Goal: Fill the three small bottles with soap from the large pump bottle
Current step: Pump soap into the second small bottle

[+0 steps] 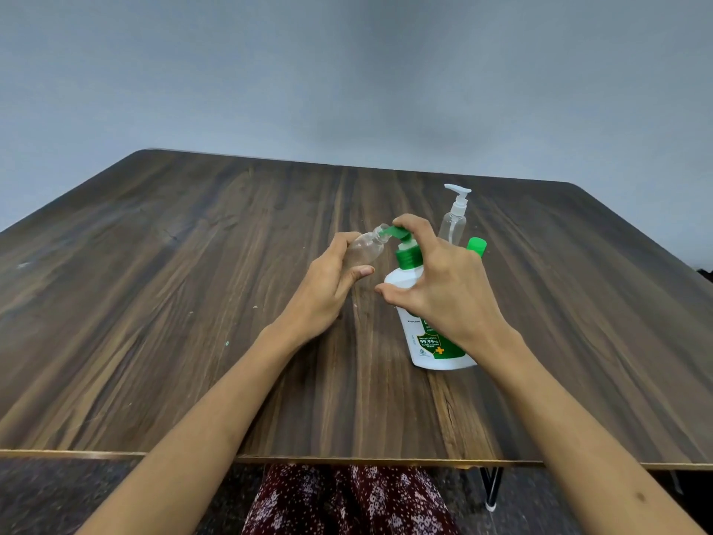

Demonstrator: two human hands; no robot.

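Note:
The large white soap bottle [428, 341] with a green pump head stands on the wooden table [193, 303]. My right hand [443, 279] grips it, a finger lying on top of the pump and the thumb against the bottle's shoulder. My left hand [328, 283] holds a small clear bottle [366, 247] tilted, its open mouth at the green spout. Behind my right hand stand a clear bottle with a white pump [455, 218] and a green cap [477, 245] of another bottle, whose body is hidden.
The table's near edge runs just above my lap, where patterned fabric shows. A black table leg [492, 488] stands at the lower right. A plain grey wall rises behind the table.

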